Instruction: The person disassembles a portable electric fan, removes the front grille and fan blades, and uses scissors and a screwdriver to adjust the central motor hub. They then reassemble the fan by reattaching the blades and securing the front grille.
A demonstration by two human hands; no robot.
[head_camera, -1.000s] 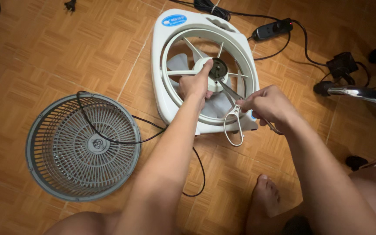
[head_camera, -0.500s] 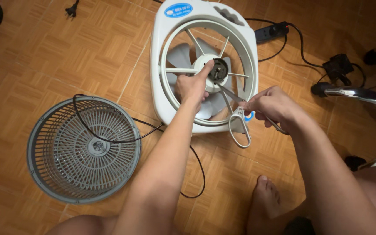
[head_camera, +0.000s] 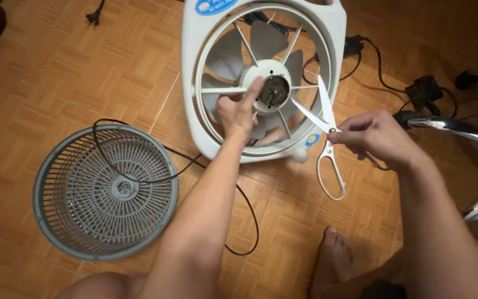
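The white plastic box fan (head_camera: 195, 72) lay flat on the wooden parquet floor (head_camera: 45, 72), its front grille off and its pale translucent blades (head_camera: 264, 39) exposed around a round hub (head_camera: 273, 91). The left hand (head_camera: 236, 111) rested on that hub, index finger stretched toward its dark centre, the other fingers curled loosely, grasping nothing. Just to the right, the right hand (head_camera: 374, 135) pinched a pair of white-handled scissors (head_camera: 327, 141) near the pivot, its grip clenched on them; the open blades pointed up toward the hub, the handle loops hanging below. Left of the fan, apart from it, sat the round grey plastic grille (head_camera: 106, 191), a black power cord (head_camera: 139, 180) looped across it. A bare foot (head_camera: 333, 263) rested on the floor below the scissors, and a chrome chair leg (head_camera: 466, 133) curved in at the right.
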